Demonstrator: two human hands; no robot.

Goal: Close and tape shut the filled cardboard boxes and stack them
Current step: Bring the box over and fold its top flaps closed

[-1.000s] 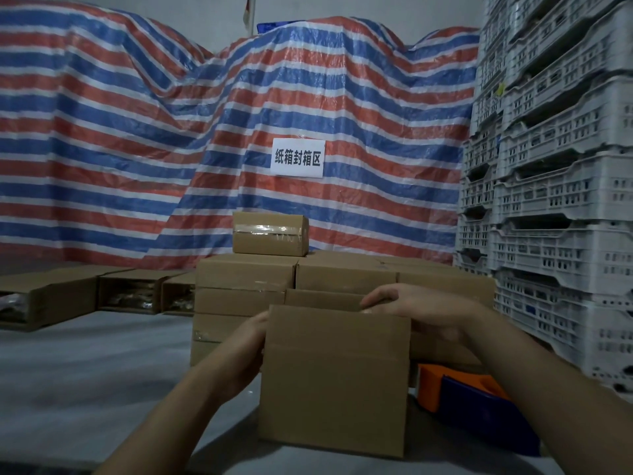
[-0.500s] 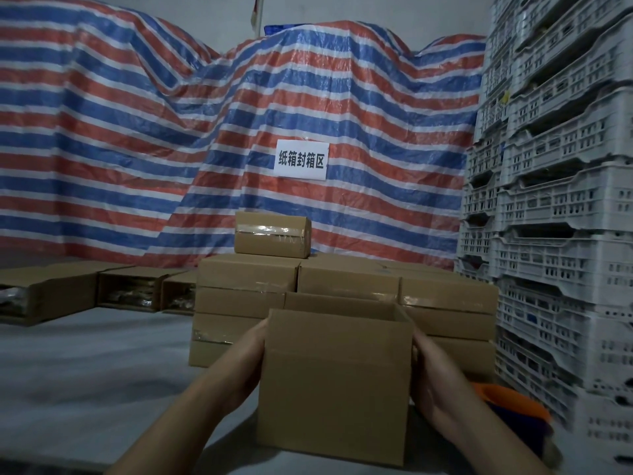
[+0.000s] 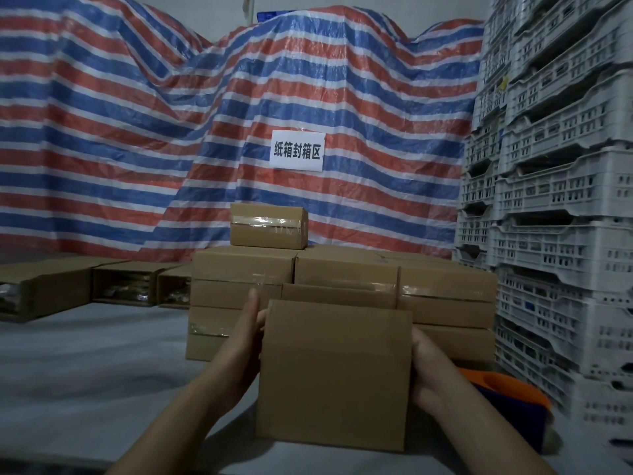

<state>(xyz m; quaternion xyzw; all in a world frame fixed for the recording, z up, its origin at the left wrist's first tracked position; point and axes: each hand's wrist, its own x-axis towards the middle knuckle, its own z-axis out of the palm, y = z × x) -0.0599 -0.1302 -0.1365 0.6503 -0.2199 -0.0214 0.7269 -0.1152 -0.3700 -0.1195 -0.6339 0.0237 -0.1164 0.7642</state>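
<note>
Box (image 3: 334, 375) upright on the table (image 3: 85, 389), dead centre, near face toward camera, long axis running left-right. Clamped between both hands: left hand (image 3: 245, 341) flat against the left wall, fingers fairly straight, thumb up beside the top edge; right hand (image 3: 426, 368) pressed to the right wall, fingertips hidden behind the box, so curl there not readable. Top looks unsealed: far flap (image 3: 339, 295) standing up behind the near face, no tape visible on this box. Contents not visible from this angle. Taped stack (image 3: 346, 286) directly behind, touching or nearly so, cannot tell which; single taped box (image 3: 269, 226) on top of it at left. Open boxes (image 3: 137, 284) in a row at far left, well apart. Orange-and-blue tape gun (image 3: 510, 402), probably, just right of the box, close to the right wrist, so right hand nearer for the pickup. Likely next: fold flaps down along the long axis, left hand holding them flat, right reaching right for tape. Risk: flaps springing back once a hand lets go.
</note>
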